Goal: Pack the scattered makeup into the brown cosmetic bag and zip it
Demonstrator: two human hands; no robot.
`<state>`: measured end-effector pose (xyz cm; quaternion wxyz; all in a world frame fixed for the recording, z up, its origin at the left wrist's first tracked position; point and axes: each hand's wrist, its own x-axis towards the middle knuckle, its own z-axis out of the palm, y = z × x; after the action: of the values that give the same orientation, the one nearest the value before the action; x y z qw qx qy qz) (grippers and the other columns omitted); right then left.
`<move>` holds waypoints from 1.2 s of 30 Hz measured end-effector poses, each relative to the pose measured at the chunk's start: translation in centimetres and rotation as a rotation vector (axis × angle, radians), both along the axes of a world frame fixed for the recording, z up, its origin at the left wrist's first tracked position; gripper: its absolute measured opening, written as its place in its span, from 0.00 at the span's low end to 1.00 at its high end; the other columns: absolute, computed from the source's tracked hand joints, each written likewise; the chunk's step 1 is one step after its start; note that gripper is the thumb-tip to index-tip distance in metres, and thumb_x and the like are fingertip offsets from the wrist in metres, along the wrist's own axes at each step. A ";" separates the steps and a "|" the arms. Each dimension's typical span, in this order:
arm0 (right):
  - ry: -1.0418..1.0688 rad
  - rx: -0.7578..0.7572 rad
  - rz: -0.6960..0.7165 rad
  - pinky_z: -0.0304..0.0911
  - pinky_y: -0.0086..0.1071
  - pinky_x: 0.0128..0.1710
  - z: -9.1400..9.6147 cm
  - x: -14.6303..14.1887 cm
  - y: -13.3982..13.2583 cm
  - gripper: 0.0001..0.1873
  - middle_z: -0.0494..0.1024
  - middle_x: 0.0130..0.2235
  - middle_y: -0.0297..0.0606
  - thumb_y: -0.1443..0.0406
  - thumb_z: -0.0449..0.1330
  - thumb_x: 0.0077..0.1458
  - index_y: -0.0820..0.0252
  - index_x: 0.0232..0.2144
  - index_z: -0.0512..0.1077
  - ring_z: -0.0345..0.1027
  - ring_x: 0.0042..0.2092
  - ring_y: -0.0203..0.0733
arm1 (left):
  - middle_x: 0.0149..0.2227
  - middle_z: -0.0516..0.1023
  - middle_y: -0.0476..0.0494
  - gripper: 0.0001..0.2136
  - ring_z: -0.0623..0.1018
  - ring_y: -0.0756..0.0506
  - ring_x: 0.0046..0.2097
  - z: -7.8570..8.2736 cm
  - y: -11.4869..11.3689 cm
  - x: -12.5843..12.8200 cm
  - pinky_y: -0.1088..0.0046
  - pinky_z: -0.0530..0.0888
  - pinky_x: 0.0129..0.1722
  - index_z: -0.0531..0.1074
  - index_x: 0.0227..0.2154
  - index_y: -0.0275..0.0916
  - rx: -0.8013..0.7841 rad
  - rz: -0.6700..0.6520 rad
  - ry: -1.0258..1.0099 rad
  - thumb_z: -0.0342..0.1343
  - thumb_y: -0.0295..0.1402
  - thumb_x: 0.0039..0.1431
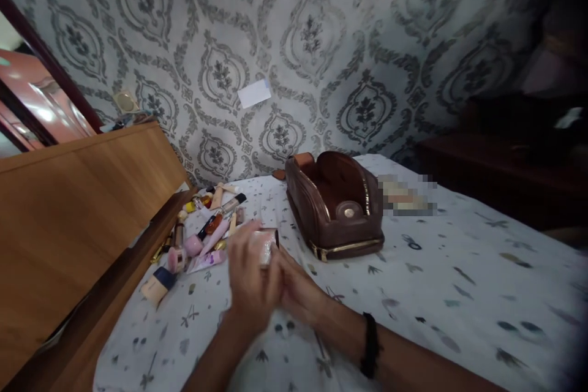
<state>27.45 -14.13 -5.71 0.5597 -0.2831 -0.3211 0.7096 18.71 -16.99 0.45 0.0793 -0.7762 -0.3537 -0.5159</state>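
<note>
Left hand (250, 278) and right hand (296, 285), fingers (236, 251) holding a small shiny case (265, 246), brown bag (346, 237) to its right, makeup (217, 236) to its left

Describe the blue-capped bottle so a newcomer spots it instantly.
Find the wooden panel at picture left. Cosmetics lie beside it on the patterned sheet; the bottle is at their near end. Its beige body and broad navy cap set it apart from pink neighbours.
</note>
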 end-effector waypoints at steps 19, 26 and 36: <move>0.092 0.092 0.077 0.65 0.28 0.31 4.3 4.4 -0.2 0.26 0.79 0.30 0.34 0.47 0.69 0.48 0.57 0.41 0.71 0.73 0.29 0.36 | 0.25 0.69 0.55 0.18 0.67 0.52 0.25 0.9 4.2 -1.4 0.80 0.64 0.24 0.67 0.43 0.41 -0.766 -0.234 -0.638 0.61 0.47 0.57; -0.148 0.327 -0.061 0.66 0.31 0.33 5.7 8.0 -1.4 0.33 0.79 0.39 0.38 0.50 0.68 0.51 0.56 0.54 0.66 0.74 0.34 0.39 | 0.26 0.68 0.54 0.19 0.68 0.52 0.27 1.3 4.5 1.0 0.80 0.65 0.25 0.66 0.46 0.42 -0.759 -0.256 -0.729 0.59 0.48 0.59; -0.284 0.369 -0.266 0.67 0.34 0.32 6.5 11.8 -1.3 0.29 0.77 0.34 0.36 0.49 0.63 0.56 0.57 0.54 0.65 0.73 0.33 0.40 | 0.43 0.79 0.42 0.32 0.78 0.45 0.39 2.3 4.7 4.6 0.76 0.72 0.31 0.60 0.56 0.45 -1.006 -0.538 -0.812 0.67 0.45 0.51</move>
<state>39.26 -15.38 0.82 0.6395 -0.3126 -0.4804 0.5124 23.31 -12.28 2.78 -0.5587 -0.5253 -0.3466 -0.5402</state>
